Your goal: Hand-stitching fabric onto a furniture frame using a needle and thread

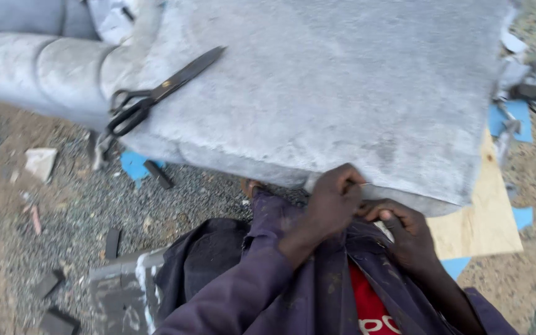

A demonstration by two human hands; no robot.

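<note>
Hands both pinch the near edge of grey cushion (317, 93): left hand (333, 201) on top, right hand (404, 226) just beside, cushion stretching away ahead, scissors (156, 93) far left.

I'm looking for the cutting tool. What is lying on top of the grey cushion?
Black scissors lie on the grey cushion near its left edge, handles overhanging. Whatever is beneath the cushion is hidden.

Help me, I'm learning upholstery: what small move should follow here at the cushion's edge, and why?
Probably draw the curved needle through. The left hand pinches it at the grey cushion edge, the right hand steadies alongside, and the scissors lie away, untouched.
</note>
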